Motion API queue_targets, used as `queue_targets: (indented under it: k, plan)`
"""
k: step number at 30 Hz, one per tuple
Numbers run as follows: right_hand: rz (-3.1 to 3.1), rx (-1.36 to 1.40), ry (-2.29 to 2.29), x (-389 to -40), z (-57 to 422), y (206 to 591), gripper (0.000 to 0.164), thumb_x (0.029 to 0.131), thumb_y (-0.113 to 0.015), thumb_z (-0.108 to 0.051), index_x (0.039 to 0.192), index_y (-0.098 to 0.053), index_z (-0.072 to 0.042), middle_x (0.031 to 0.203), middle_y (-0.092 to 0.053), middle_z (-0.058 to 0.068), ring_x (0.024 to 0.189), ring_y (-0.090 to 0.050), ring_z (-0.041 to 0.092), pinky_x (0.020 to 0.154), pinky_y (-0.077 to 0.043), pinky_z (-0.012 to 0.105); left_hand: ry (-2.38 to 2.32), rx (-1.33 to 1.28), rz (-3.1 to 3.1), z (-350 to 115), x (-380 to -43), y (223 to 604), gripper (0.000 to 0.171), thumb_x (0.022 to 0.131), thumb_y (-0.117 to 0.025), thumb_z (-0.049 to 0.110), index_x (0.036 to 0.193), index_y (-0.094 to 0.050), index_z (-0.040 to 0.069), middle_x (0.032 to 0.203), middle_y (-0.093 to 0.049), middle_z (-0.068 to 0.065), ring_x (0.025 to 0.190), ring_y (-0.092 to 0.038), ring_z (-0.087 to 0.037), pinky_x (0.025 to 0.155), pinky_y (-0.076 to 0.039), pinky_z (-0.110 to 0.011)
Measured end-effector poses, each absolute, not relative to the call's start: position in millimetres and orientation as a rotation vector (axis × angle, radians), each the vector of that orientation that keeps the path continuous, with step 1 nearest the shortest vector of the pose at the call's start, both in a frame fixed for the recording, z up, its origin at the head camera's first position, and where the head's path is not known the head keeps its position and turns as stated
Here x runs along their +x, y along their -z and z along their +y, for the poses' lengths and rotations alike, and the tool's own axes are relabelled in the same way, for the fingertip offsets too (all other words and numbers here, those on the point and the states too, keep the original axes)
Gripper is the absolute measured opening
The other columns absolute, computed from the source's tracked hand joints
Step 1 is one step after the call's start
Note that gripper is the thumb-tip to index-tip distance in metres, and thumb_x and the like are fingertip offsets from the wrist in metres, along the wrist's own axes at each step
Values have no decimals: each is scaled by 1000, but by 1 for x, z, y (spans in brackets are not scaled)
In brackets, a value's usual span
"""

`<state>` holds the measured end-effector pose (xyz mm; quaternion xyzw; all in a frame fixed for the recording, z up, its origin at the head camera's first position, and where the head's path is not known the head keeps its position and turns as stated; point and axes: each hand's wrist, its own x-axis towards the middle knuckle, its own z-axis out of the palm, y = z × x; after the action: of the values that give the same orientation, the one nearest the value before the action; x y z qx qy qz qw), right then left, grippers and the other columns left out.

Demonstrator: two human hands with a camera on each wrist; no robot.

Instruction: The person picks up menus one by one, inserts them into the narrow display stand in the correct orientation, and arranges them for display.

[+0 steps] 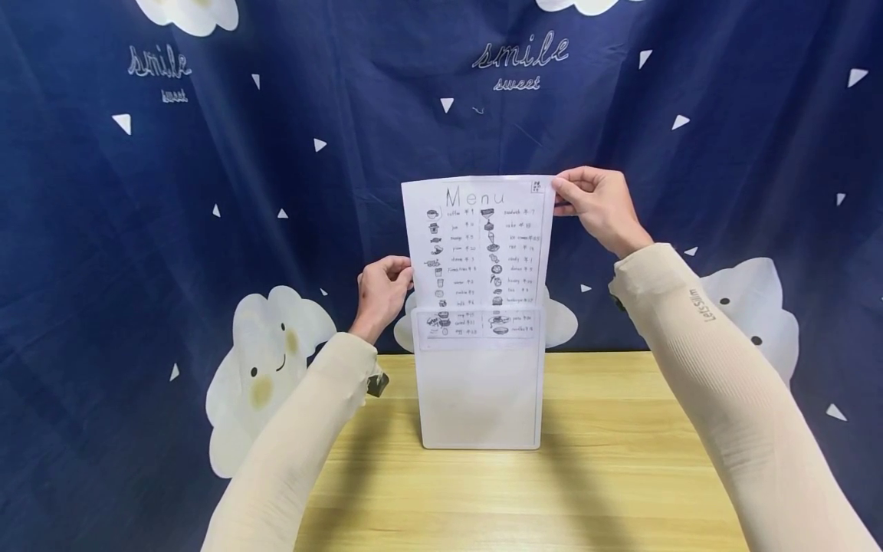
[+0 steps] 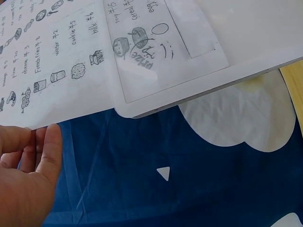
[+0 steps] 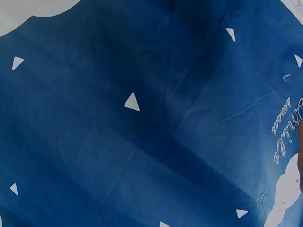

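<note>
A paper menu sheet [image 1: 483, 253], hand-lettered "Menu" with small food drawings and prices, stands upright in the head view. Its lower end sits inside a white-framed, see-through sign holder [image 1: 479, 399], while most of the sheet sticks out above. My right hand [image 1: 599, 208] pinches the sheet near its top right corner. At the sheet's left edge, my left hand [image 1: 384, 295] pinches the paper a little above the holder's top. The left wrist view shows that hand [image 2: 31, 172] at the paper's edge, beside the holder's corner. Only a sliver of the right hand [image 3: 301, 161] shows in the right wrist view.
The holder stands on a light wooden table [image 1: 621, 460]. Behind it hangs a dark blue curtain [image 1: 345, 92] with white clouds, triangles and "smile sweet" lettering. Beige sleeves cover both forearms.
</note>
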<state>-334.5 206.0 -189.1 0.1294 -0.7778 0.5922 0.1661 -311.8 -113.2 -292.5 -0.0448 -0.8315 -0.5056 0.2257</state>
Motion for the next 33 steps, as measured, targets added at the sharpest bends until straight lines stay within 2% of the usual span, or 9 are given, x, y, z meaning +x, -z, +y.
queue_targets:
  k: [33]
  plan:
    - [-2231, 365, -1677, -336, 209, 195, 22, 98, -64, -17, 108, -68, 2, 95, -72, 4, 87, -67, 16, 76, -57, 21, 1411, -128, -2280, -111, -311, 291, 14, 96, -66, 8, 105, -73, 0, 98, -73, -13, 85, -70, -23, 76, -58, -29]
